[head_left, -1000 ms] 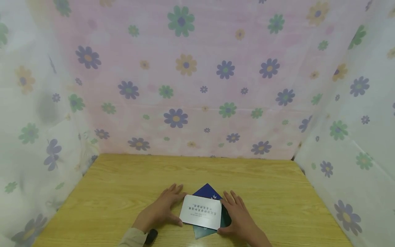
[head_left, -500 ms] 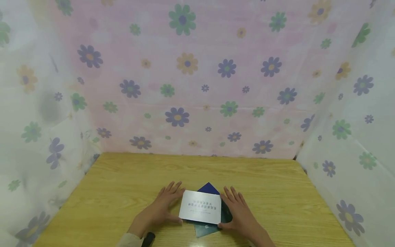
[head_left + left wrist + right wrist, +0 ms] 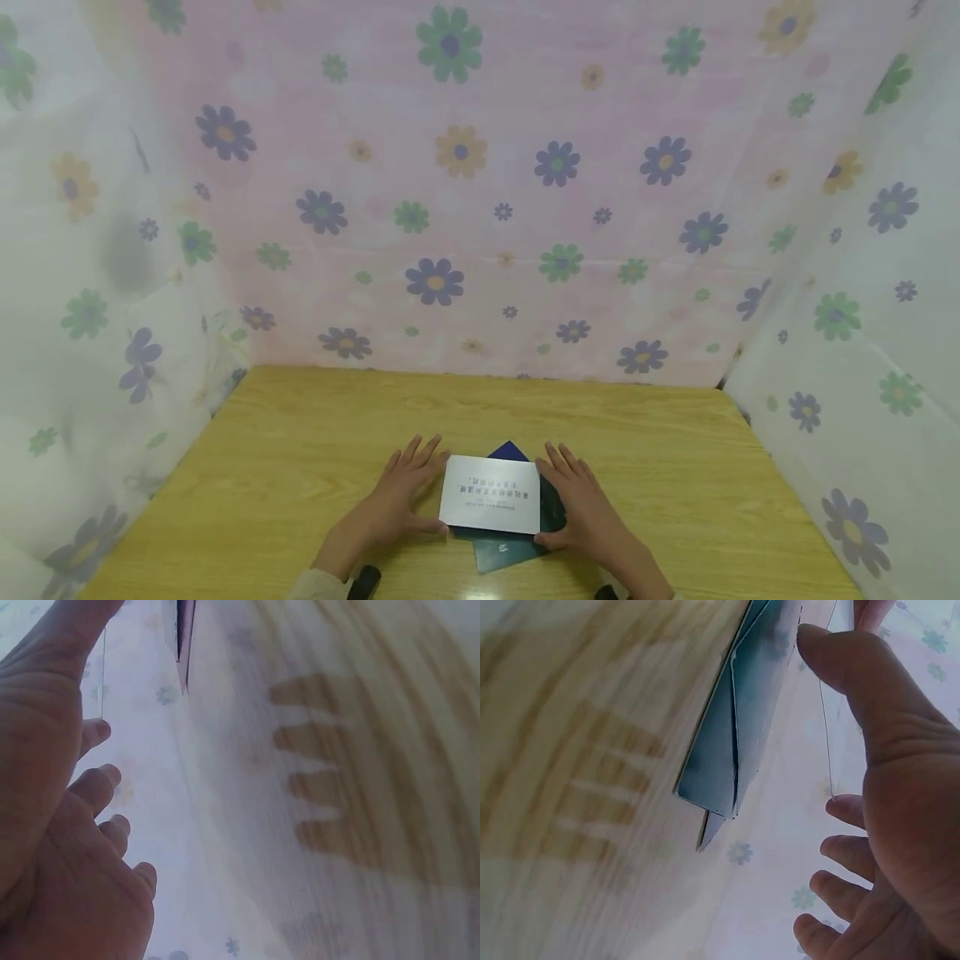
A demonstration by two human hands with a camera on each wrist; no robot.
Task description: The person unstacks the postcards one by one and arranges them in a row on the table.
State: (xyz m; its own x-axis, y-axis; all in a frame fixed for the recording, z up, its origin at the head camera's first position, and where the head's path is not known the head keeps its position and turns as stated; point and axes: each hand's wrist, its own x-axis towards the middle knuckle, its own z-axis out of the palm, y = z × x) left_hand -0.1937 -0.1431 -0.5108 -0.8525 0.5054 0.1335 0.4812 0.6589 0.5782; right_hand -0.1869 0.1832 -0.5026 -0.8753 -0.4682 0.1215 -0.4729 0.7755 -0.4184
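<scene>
A white card point(image 3: 490, 495) printed with dark characters is held level between both hands. My left hand point(image 3: 397, 504) grips its left edge, thumb at the near corner and index finger at the far one. On the opposite edge, my right hand point(image 3: 585, 508) holds it in the same manner. Both wrist views show the card edge-on as a thin line, apart from the pieces below. Under it lie dark cards or booklets: a blue corner point(image 3: 509, 451) pokes out behind, and a teal piece point(image 3: 495, 556) shows in front. The right wrist view shows the teal piece point(image 3: 709, 765) in layers.
The wood-grain table point(image 3: 300, 442) stretches out around the hands. Flower-patterned curtains point(image 3: 465, 208) hang behind it and on both sides. A dark strap or device point(image 3: 365, 581) is at the left wrist.
The white card has risen slightly and shifted away from me, with both hands moving along. Less of the blue corner shows, more of the dark piece in front. The head view has shifted a little.
</scene>
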